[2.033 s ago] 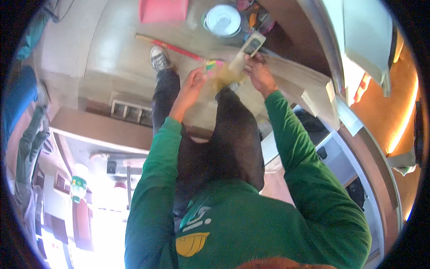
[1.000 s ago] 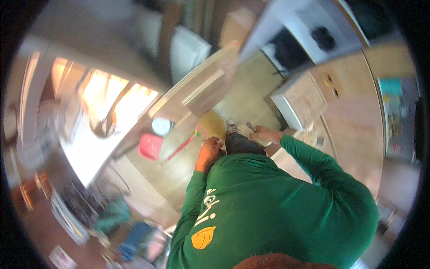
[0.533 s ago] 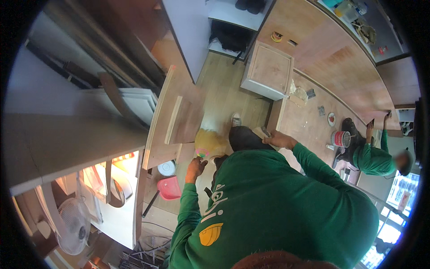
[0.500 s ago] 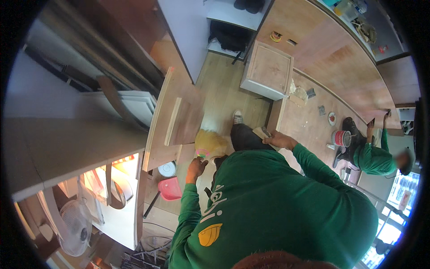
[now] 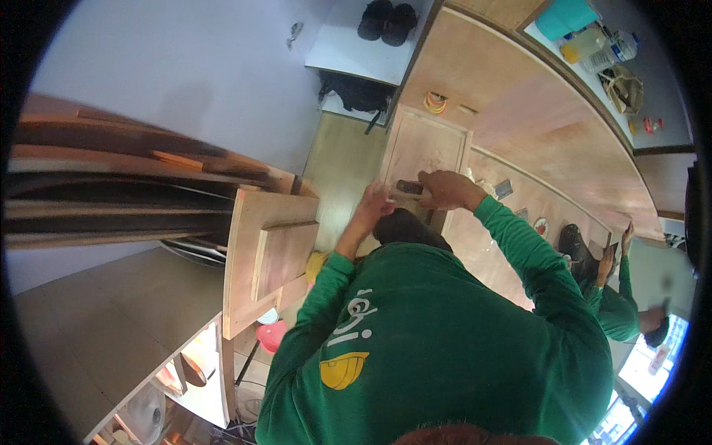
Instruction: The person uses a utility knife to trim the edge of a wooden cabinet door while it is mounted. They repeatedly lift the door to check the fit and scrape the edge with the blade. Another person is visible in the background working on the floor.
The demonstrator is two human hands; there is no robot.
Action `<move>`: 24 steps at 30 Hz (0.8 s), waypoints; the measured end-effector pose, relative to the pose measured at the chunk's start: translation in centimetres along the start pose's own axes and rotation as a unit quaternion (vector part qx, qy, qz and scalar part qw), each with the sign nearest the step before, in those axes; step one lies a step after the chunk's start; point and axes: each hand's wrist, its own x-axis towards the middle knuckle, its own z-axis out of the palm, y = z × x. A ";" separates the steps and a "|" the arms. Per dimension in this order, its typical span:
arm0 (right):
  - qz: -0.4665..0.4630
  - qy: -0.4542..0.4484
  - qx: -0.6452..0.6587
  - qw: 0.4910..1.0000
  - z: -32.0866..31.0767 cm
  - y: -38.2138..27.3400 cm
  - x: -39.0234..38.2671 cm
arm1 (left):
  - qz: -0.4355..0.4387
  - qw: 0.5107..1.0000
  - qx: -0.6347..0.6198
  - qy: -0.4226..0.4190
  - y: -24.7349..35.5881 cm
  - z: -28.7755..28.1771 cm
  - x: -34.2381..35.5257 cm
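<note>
My right hand (image 5: 449, 190) is closed around a small flat tool (image 5: 409, 187) with a dark oblong band, perhaps a brush; its far end is hard to make out. Just left of the tool is my left hand (image 5: 365, 216), raised, its fingers close to the tool's end. Blur hides whether those fingers touch it. Both hands are in front of a low wooden cabinet (image 5: 428, 144) with a framed panel top. Below my left forearm, partly covered, shows the yellow bristle head of a broom (image 5: 317, 265).
A plywood panel (image 5: 248, 297) stands close on my left. A red dustpan (image 5: 271, 336) lies on the floor beneath it. At right a co-worker in a green sleeve (image 5: 617, 319) reaches toward the wooden wall. Shoes (image 5: 386, 22) and bottles (image 5: 586, 46) sit on shelves.
My left hand has risen from beside the broom toward my right hand. The right hand has lifted the tool up and forward over the cabinet. My view has shifted, showing more white panel at left.
</note>
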 end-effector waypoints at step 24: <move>0.110 0.280 0.658 0.690 -16.1 1.9 10.1 | 0.035 0.960 0.005 -0.277 21.5 4.9 19.9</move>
